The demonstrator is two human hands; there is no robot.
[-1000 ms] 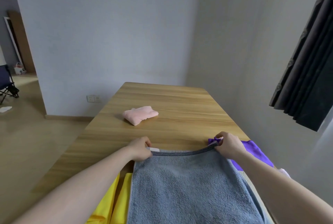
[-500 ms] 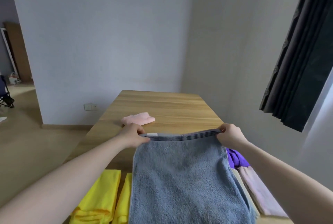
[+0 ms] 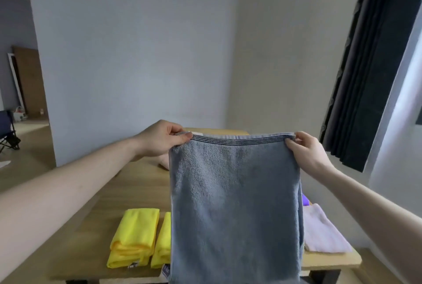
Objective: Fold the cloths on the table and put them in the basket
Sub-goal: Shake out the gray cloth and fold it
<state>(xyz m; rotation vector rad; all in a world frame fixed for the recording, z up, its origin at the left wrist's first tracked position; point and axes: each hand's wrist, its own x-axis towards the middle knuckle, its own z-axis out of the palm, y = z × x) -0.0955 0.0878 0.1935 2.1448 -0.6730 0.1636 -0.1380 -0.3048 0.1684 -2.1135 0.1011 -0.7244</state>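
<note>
Above table (image 3: 96,233), L hand (image 3: 159,138) + R hand (image 3: 308,153) pinch towel (image 3: 235,210) (hangs lengthwise, vertical).

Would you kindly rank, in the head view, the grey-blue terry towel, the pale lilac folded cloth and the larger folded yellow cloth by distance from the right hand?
1. Grey-blue terry towel: its top right corner is pinched by the right hand.
2. Pale lilac folded cloth: on the table's right edge, below that hand.
3. Larger folded yellow cloth: on the table, left of the hanging towel.
</note>
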